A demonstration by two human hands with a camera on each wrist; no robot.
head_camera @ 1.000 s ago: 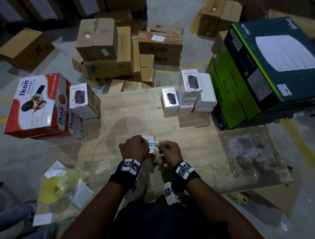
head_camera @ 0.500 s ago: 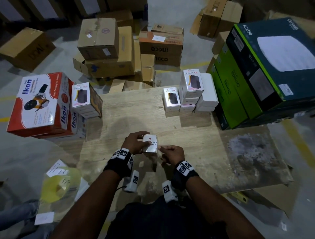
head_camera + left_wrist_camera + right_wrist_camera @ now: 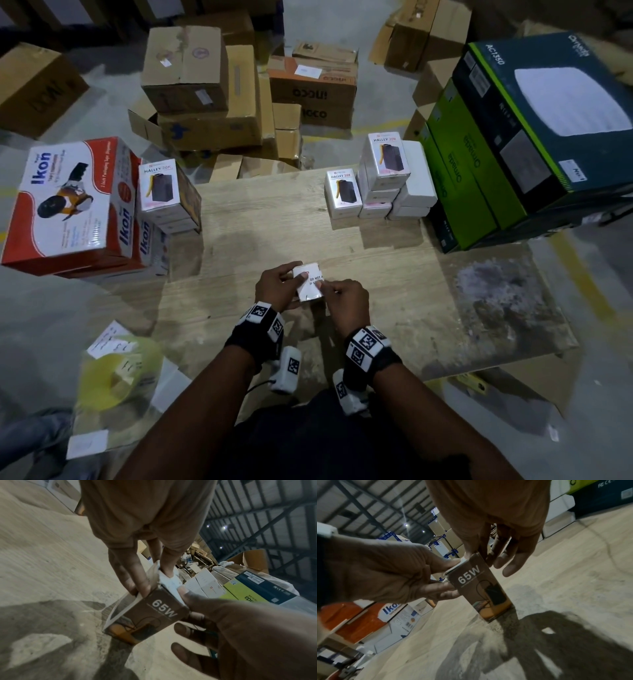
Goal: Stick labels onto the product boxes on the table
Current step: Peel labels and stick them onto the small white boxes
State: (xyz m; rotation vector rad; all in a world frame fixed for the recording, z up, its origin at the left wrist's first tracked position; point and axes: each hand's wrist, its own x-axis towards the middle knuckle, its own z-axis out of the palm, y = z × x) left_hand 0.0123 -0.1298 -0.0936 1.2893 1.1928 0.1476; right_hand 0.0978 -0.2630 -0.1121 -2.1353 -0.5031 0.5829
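Your left hand [image 3: 279, 286] grips the small box [image 3: 309, 281] upright, its lower end resting on the counter [image 3: 394, 274] just in front of you. Your right hand [image 3: 344, 296] comes from the right, pinching the label [image 3: 313, 275] against its top face. Judging by this, press leftward across that face.

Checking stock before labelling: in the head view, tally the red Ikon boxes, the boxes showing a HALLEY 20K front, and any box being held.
Red Ikon boxes: 2
HALLEY 20K fronts showing: 3
Held box: 1
Total: 6
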